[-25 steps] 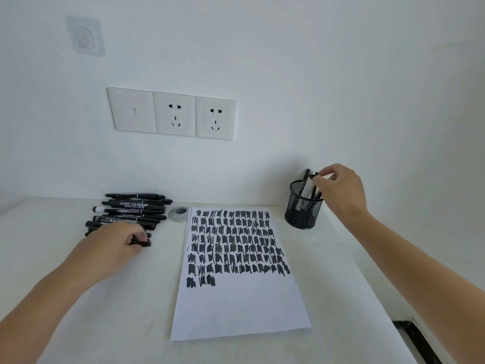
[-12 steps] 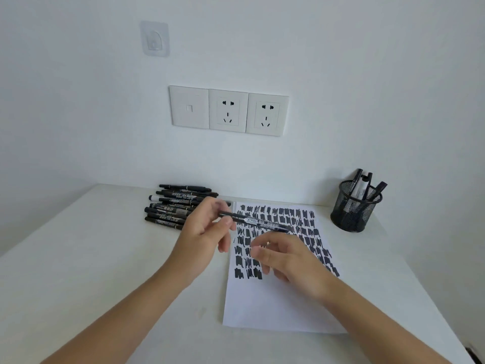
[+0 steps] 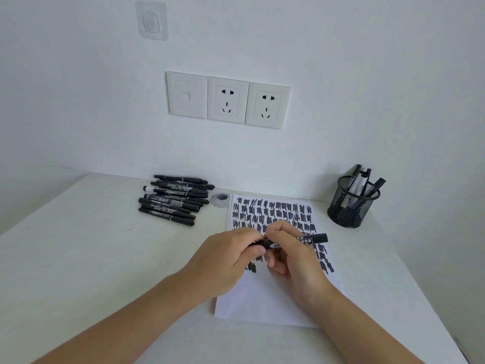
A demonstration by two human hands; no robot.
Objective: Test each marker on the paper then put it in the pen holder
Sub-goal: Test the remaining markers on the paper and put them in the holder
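- Black wire mesh makes up the pen holder (image 3: pixel 347 215), which stands upright at the far right of the white table (image 3: pixel 91 258), well apart from the hands.
- Several markers in the holder (image 3: pixel 361 183) lean against its rim, their tops sticking out above it (at least four, though the mesh hides their lower ends).
- Both hands meet over the middle of the paper (image 3: pixel 262 298), forearms reaching in from the near edge.
- The left hand (image 3: pixel 225 261) has its fingers curled round the left end of the held marker (image 3: pixel 312 239), thumb on the near side.
- The right hand (image 3: pixel 291 256) grips the same marker by the barrel just beside the left hand, fingers bent over the top.
- That marker lies roughly level above the paper, its right end poking out past the right hand; the fingers hide whether the cap is on.
- Rows of black scribbles cover the far half of the paper; the near half is bare.
- A pile of markers (image 3: pixel 173 200) lies at the far left of the table, near a round grommet (image 3: pixel 220 199).
- Wall sockets (image 3: pixel 228 99) sit above the table.
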